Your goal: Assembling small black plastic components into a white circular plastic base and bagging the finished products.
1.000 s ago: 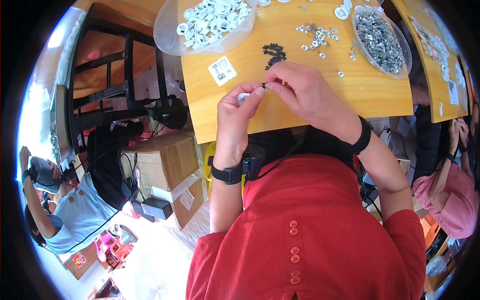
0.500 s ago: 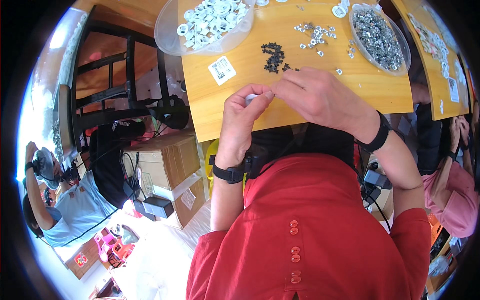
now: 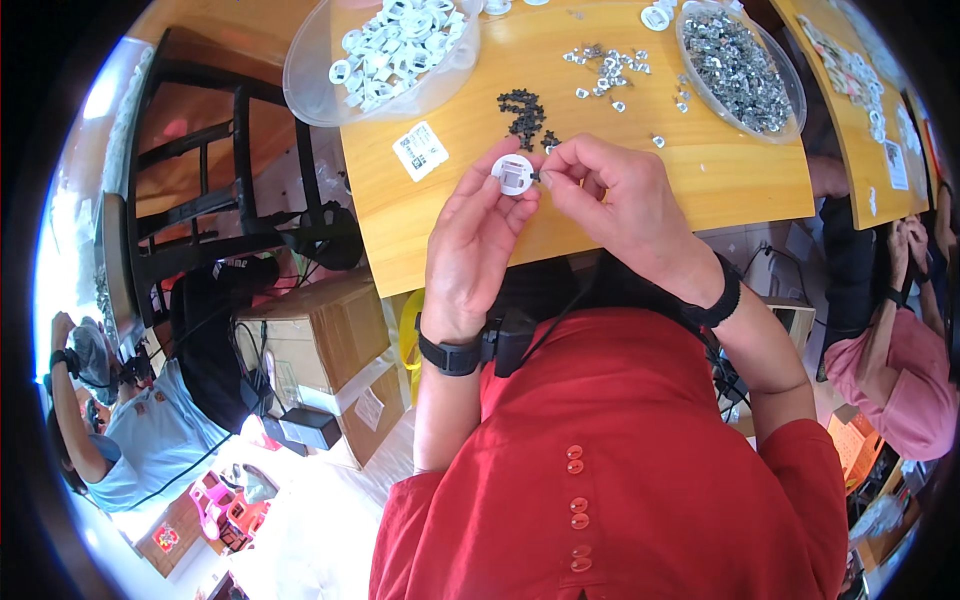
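My left hand (image 3: 470,245) holds a small round white plastic disc (image 3: 514,173) between thumb and fingertips, above the near edge of a wooden table (image 3: 600,215). My right hand (image 3: 620,205) pinches a tiny dark part at the disc's right rim. Just beyond the hands lies a small heap of black parts (image 3: 523,110). Farther back is a scatter of small silver metal parts (image 3: 605,68).
A clear bowl of white discs (image 3: 385,50) stands at the table's back left, a clear bowl of silver parts (image 3: 740,65) at the back right. A white label (image 3: 420,150) lies on the table. Cardboard boxes (image 3: 320,350) sit on the floor at left. Other people sit at left and right.
Both hands have lifted slightly and turned, so the white disc now faces up between the fingers; the right fingers have come to its rim.
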### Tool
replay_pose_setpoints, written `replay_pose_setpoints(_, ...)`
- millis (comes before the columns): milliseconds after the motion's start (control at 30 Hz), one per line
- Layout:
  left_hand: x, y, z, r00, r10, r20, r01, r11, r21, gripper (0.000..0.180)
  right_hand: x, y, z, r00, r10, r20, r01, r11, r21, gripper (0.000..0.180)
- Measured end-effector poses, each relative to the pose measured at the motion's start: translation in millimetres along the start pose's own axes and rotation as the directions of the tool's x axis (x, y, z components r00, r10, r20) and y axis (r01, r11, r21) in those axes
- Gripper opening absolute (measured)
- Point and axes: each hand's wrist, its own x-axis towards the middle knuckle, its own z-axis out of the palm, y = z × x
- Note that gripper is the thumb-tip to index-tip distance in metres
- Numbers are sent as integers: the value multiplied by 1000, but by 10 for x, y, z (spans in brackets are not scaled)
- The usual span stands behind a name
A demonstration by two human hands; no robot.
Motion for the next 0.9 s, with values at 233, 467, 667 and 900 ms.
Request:
replay_pose_setpoints(233,12,-32,-178,993,61,-97,-53,996,78,37,25,339,20,1000,-19,-11,11,882,-471,10)
replay_pose_setpoints(467,48,-89,-362,992,26,-121,-24,999,22,42,86,381,-14,985,-81,-155,2,890,-457,11)
replay_pose_setpoints(667,64,-95,-324,986,18,-163,-9,998,55,36,-2,534,-640,961,-24,-275,-147,800,-582,12)
replay_pose_setpoints(900,183,-261,22,996,-10,-92,28,980,197,23,-27,771,-720,985,-32,-167,-73,809,-584,9)
